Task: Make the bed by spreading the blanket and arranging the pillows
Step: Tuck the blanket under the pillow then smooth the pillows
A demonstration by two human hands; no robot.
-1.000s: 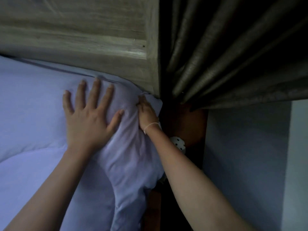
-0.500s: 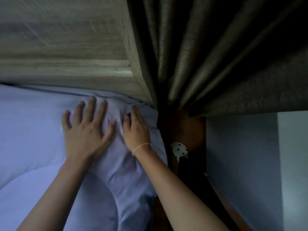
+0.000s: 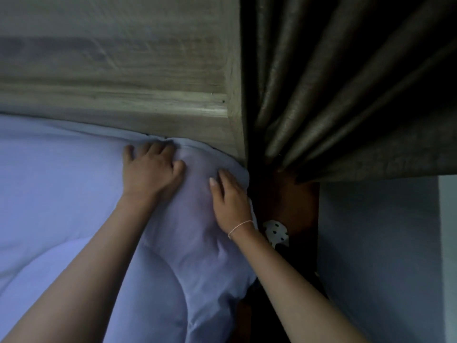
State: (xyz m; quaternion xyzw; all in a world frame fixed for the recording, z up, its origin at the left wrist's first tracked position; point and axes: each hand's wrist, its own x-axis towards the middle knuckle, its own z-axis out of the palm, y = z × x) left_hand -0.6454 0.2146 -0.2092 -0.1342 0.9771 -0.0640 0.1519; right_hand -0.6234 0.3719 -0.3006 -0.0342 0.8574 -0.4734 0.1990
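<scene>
Headboard (image 3: 118,78) at 12 o'clock; my left hand (image 3: 150,172), fingers curled, and flat-open right hand (image 3: 231,201) press pillow (image 3: 195,219) into corner, seating it.

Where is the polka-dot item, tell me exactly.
In the head view, the polka-dot item sits right of centre in the dark gap beside the bed, just right of the right hand's wrist and below the curtain.

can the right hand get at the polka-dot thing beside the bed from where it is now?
Probably yes. The right hand lies flat on the pillow at the bed's edge, and the polka-dot item sits just past its wrist in the dark gap, with nothing visibly between them.
</scene>
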